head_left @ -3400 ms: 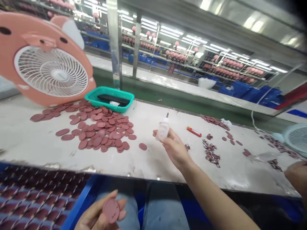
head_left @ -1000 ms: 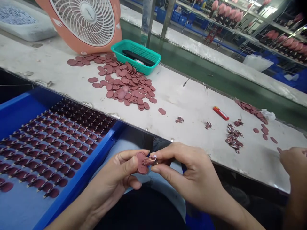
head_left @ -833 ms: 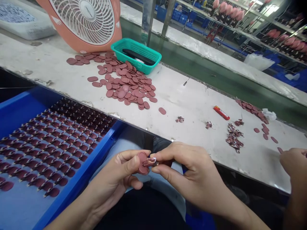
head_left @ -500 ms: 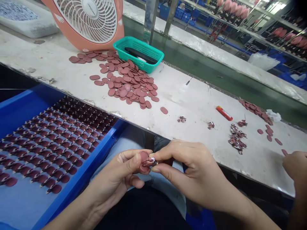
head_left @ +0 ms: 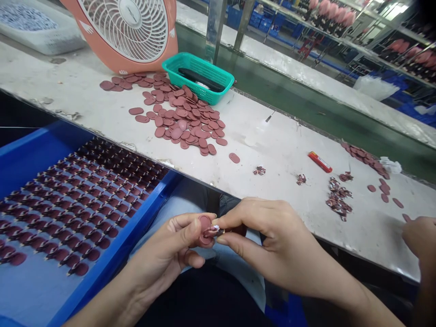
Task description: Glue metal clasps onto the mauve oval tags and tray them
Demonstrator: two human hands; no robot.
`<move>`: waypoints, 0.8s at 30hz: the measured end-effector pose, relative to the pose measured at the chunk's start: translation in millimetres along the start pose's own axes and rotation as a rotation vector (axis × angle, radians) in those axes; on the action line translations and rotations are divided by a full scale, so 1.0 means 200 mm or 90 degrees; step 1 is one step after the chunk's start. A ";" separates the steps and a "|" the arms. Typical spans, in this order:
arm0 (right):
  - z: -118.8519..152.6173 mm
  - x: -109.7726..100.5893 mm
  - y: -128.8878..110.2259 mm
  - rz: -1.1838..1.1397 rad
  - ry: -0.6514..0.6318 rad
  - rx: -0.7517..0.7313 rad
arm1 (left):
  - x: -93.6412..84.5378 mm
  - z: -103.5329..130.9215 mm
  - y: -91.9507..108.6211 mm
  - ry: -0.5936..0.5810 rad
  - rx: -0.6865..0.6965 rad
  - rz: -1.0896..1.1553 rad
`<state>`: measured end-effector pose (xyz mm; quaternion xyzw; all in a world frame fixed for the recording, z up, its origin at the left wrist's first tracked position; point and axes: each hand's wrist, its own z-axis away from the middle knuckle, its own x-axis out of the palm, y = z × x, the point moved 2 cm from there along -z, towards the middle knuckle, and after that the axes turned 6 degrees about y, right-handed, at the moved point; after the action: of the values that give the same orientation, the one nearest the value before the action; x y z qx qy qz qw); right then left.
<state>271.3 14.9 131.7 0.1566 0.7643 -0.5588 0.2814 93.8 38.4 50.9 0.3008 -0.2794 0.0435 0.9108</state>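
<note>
Between thumb and fingers, my left hand [head_left: 177, 240] grips a reddish-brown oval disc [head_left: 205, 223]. My right hand [head_left: 262, 236] pinches a small painted figurine [head_left: 215, 230] against that disc; its details are partly covered by my fingertips. Both hands meet above my lap, in front of the table edge. On the table lies a heap of similar oval discs [head_left: 187, 116], with one single disc [head_left: 234, 158] apart from it. Small figurines lie singly [head_left: 259, 170] and in a cluster [head_left: 339, 200] to the right.
At left, a blue tray [head_left: 85, 295] holds rows of discs with figurines on them. An orange fan [head_left: 102, 54] and a green basket [head_left: 218, 96] with a black object stand behind the heap. A red-and-yellow packet [head_left: 319, 162] lies at right, near another person's hand [head_left: 420, 236].
Both hands keep nearly the same hold, the figurine staying against the disc. The whole view has shifted very slightly.
</note>
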 end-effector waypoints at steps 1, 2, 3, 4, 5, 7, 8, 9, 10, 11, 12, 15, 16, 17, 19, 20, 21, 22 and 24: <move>0.00 0.00 0.00 0.004 0.000 -0.003 | 0.00 0.00 0.00 0.005 -0.001 -0.001; -0.01 0.00 0.00 0.009 -0.002 -0.004 | 0.00 0.00 0.00 0.010 -0.002 -0.001; -0.01 0.01 0.00 0.013 -0.004 -0.005 | 0.00 0.00 0.00 0.013 -0.005 -0.001; -0.01 0.01 0.00 0.015 -0.006 -0.006 | 0.00 0.00 0.00 0.017 -0.007 0.000; -0.01 0.02 0.00 0.017 -0.006 -0.008 | 0.00 0.00 0.00 0.017 -0.010 0.000; -0.01 0.03 0.00 0.019 -0.003 -0.018 | -0.01 0.00 0.00 0.018 -0.007 0.000; -0.01 0.03 0.00 0.020 0.000 -0.023 | -0.01 0.00 0.00 0.020 -0.006 -0.001; -0.01 0.03 -0.01 0.021 0.002 -0.028 | -0.01 0.00 0.00 0.021 -0.004 -0.004; -0.01 0.04 -0.01 0.020 0.004 -0.032 | -0.01 0.00 -0.01 0.022 -0.004 -0.007; -0.01 0.04 -0.01 0.019 0.005 -0.035 | -0.01 0.00 -0.01 0.023 -0.004 -0.010; -0.01 0.04 -0.01 0.017 0.004 -0.037 | -0.02 0.00 -0.01 0.024 -0.003 -0.013; -0.01 0.04 -0.01 0.011 -0.001 -0.042 | -0.02 0.01 -0.01 0.023 0.003 -0.016; -0.01 0.05 -0.01 0.009 -0.003 -0.044 | -0.02 0.01 -0.01 0.024 0.004 -0.014; -0.01 0.05 -0.01 0.008 -0.005 -0.047 | -0.02 0.02 -0.01 0.025 0.004 -0.012; 0.00 0.06 -0.01 0.006 -0.007 -0.055 | -0.02 0.02 0.00 0.023 0.001 -0.010; 0.00 0.06 -0.01 0.006 -0.007 -0.057 | -0.02 0.03 0.00 0.020 0.000 -0.010; 0.00 0.06 -0.01 0.005 -0.005 -0.059 | -0.02 0.03 -0.01 0.017 0.000 -0.011; 0.00 0.07 -0.01 0.005 -0.007 -0.059 | -0.02 0.03 -0.01 0.014 0.000 -0.011; 0.00 0.08 -0.01 0.003 -0.013 -0.055 | -0.02 0.02 -0.01 0.010 0.000 -0.006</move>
<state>257.9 12.6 124.6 0.1405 0.7846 -0.5259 0.2968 88.1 34.3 50.6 0.3016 -0.2706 0.0417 0.9133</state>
